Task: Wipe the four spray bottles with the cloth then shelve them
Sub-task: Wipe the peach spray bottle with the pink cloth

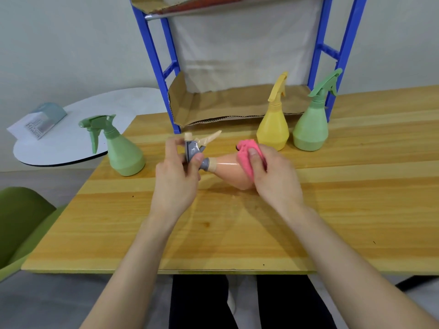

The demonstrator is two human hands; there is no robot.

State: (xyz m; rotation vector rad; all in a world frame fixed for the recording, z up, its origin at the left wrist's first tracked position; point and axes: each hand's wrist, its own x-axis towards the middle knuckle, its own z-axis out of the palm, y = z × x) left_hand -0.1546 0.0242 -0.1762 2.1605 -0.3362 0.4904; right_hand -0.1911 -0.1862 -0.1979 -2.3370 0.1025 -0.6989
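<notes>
1. Dark trouser legs [199,302] are seen lowest in view, under the near edge of the wooden table [237,233], and two bare forearms are stretched over it.
2. The peach spray bottle [228,170] is held on its side over the middle of the table, head to the left and base to the right; whether it touches the wood cannot be told.
3. Its grey trigger head is gripped by the left hand [177,176], with thumb and fingers curled round it.
4. The pink cloth [247,153] is bunched in the right hand [273,176] and pressed against the bottle's wide body, the fingers curled over it.
5. The left green bottle [121,148] is stood upright near the table's left edge.
6. The yellow bottle [273,129] and the right green bottle [311,127] are stood upright just beside each other, in front of the blue shelf rack [164,77].
7. The rack's lowest shelf is lined with cardboard [237,103].
</notes>
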